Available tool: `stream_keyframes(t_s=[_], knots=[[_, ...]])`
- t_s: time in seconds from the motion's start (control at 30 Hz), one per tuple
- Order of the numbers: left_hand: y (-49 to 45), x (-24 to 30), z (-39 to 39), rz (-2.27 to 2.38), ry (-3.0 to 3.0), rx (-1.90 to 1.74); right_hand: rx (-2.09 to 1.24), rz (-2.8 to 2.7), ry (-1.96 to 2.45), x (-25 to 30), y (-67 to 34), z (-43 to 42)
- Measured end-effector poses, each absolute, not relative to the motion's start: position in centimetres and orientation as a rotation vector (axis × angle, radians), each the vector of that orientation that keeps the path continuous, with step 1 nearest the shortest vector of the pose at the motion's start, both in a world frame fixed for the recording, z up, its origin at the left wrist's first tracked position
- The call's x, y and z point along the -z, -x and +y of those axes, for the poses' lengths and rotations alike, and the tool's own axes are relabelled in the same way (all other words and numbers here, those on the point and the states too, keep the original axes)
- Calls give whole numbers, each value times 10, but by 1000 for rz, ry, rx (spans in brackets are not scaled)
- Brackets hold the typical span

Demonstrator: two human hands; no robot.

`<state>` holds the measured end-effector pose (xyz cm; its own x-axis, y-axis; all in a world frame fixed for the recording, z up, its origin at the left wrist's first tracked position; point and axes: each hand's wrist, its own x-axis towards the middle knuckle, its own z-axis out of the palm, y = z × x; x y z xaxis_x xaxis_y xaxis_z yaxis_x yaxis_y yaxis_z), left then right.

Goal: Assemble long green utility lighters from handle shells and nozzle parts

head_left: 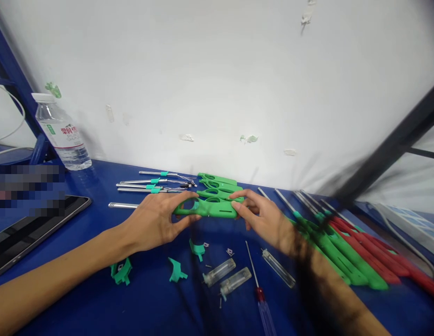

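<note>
A green lighter handle [217, 210] is held level between both of my hands above the blue table. My left hand [156, 221] grips its looped end between thumb and fingers. My right hand [261, 217] pinches the slotted end. A metal tube [122, 205] sticks out from behind my left hand; whether it joins this handle is hidden. Just behind lie more green handles [222, 181] and metal tubes with teal collars and wires [143, 182]. In front are teal triggers [177, 271], clear fuel tanks [236, 281] and a screwdriver [261, 296] with a red and clear handle.
On the right lie several green lighters [346, 256] and red lighters [371, 252] with metal tubes. A tablet-like device [45, 226] and a water bottle [65, 137] are at the left. The white wall [217, 84] rises behind the table, and a dark bar [381, 151] slants at right.
</note>
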<state>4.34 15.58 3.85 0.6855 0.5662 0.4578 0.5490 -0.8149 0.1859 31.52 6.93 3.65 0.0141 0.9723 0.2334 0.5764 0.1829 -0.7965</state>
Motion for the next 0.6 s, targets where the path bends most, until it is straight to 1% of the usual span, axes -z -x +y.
stream_keyframes(t_s=[0.13, 0.6], knots=[[-43, -38, 156, 930, -2868, -830, -747, -1668, 1521, -36, -314, 69], [-43, -37, 156, 887, -2851, -862, -911, -1633, 1414, -40, -320, 71]])
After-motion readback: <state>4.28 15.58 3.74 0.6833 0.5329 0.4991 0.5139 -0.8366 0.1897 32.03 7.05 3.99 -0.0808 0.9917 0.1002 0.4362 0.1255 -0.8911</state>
